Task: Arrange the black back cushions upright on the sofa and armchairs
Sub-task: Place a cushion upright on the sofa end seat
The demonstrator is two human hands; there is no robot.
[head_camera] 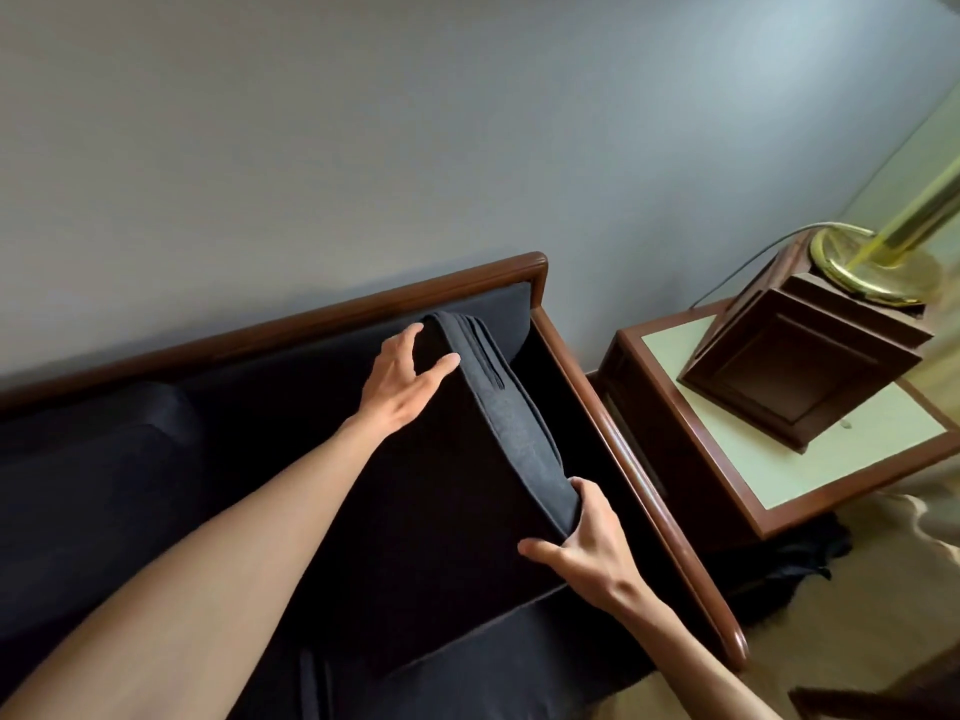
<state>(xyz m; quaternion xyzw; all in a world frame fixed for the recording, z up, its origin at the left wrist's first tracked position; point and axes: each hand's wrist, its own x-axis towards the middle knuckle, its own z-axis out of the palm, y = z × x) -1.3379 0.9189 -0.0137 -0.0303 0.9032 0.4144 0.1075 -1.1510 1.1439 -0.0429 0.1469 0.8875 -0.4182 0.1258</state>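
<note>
A black back cushion [441, 501] lies tilted at the right end of the dark sofa [260, 366], its grey zippered side edge facing up and right. My left hand [402, 379] grips the cushion's far top corner, fingers curled over the edge. At the near corner, my right hand [584, 545] holds the same cushion with the thumb on its face. Another black cushion [98, 480] rests against the sofa back at the left. The sofa's wooden frame [613, 439] runs along the back and down the right armrest.
Right of the sofa stands a wooden side table [810, 475] with a pale top, bearing a dark wooden lamp base [795, 366] with a brass column [883, 257]. A cable trails behind it. Dark cloth [789, 558] lies on the floor beneath. A grey wall is behind.
</note>
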